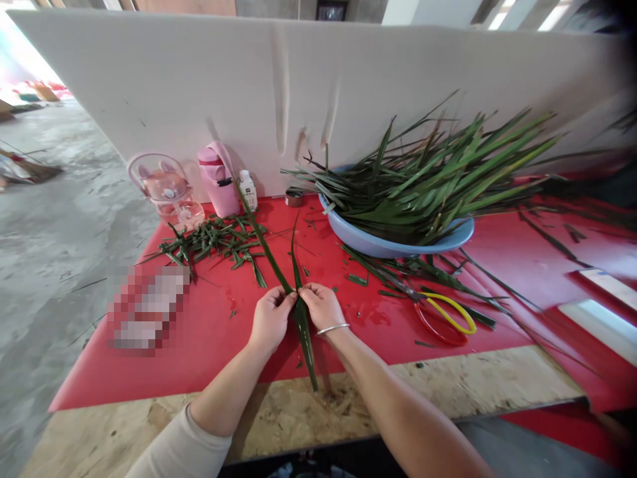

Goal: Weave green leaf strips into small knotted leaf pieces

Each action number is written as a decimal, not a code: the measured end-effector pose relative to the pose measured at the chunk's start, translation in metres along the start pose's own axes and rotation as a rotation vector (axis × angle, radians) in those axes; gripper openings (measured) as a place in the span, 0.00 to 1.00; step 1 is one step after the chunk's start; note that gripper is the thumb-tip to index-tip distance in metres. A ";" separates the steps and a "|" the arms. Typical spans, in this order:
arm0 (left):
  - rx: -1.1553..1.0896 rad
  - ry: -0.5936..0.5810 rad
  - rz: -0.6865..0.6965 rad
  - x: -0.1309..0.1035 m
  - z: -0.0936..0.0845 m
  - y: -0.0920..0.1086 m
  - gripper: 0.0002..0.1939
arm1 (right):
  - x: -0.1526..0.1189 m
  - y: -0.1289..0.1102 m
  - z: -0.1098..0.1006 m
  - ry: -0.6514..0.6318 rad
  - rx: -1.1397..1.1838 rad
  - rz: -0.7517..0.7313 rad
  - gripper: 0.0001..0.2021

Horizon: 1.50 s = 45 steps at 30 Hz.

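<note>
Both hands meet at the middle of the table, pinching long green leaf strips between thumbs and fingers. My left hand (272, 317) is closed on the left side of the leaf (304, 338), whose broad part points down toward me. From the pinch, one long strip runs up and left and a shorter one rises nearly straight. My right hand (322, 307), with a bangle at its wrist, is closed on the same leaf from the right. The fingertips nearly touch. Scissors (445, 318) with red and yellow handles lie to the right, their blades among leaf scraps.
A blue basin (398, 247) heaped with long leaves stands at back right. Cut leaf pieces (213, 242) lie at left, near a pink bottle (222, 189), a clear pink jug (172, 192) and a small white bottle (247, 189). A white panel (174, 86) stands behind the red-covered table.
</note>
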State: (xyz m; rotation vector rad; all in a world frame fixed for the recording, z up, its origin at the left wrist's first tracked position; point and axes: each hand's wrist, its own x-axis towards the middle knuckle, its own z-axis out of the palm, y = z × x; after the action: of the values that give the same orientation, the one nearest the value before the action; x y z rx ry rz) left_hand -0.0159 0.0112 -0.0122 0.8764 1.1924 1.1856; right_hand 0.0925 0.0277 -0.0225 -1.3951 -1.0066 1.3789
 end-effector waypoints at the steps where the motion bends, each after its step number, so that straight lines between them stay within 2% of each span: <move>1: 0.004 -0.001 0.004 0.000 0.000 0.000 0.10 | 0.000 0.001 0.000 0.005 0.002 0.006 0.10; 5: 0.002 -0.006 0.029 0.002 0.001 0.001 0.10 | 0.000 -0.001 0.001 0.018 0.007 -0.005 0.10; 8: -0.024 -0.031 0.033 0.003 0.001 0.000 0.10 | -0.003 -0.004 -0.001 0.018 -0.089 -0.102 0.12; 10: -0.060 -0.031 0.021 0.003 0.001 0.000 0.10 | -0.004 -0.007 -0.006 0.045 -0.240 -0.210 0.15; 13: -0.143 -0.014 -0.029 0.005 -0.001 0.000 0.12 | -0.004 -0.016 -0.019 0.158 -0.553 -0.346 0.18; 16: -0.240 -0.022 -0.087 0.006 -0.003 0.000 0.14 | -0.003 -0.027 -0.031 0.248 -0.767 -0.395 0.12; 18: -0.280 -0.045 -0.095 0.007 -0.004 0.001 0.15 | -0.004 -0.032 -0.034 0.149 -0.740 -0.356 0.13; 21: -0.271 -0.052 -0.072 0.007 -0.004 0.001 0.15 | -0.008 -0.032 -0.028 -0.193 -0.598 -0.237 0.19; 23: -0.251 -0.028 -0.074 0.006 -0.005 0.001 0.15 | -0.011 -0.026 -0.021 -0.308 -0.508 -0.216 0.18; 25: -0.256 -0.024 -0.116 0.006 -0.005 0.001 0.15 | -0.013 -0.019 -0.014 -0.284 -0.412 -0.223 0.16; 29: -0.259 -0.089 -0.183 0.005 -0.005 0.002 0.16 | -0.016 -0.008 -0.006 -0.185 -0.240 -0.170 0.14; 33: -0.182 -0.116 -0.088 0.005 -0.005 0.003 0.15 | -0.017 -0.005 -0.006 -0.123 -0.218 -0.166 0.14; 42: 0.081 -0.015 0.106 0.007 -0.005 0.000 0.07 | -0.012 -0.004 -0.001 -0.084 -0.164 -0.099 0.13; 45: 0.059 0.019 0.114 0.007 -0.006 0.004 0.08 | -0.015 -0.012 -0.005 -0.079 -0.139 -0.085 0.13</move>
State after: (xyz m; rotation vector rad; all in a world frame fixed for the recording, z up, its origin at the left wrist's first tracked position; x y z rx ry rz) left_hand -0.0233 0.0187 -0.0108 0.9905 1.2106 1.2582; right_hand 0.0975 0.0160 -0.0073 -1.3907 -1.2194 1.3312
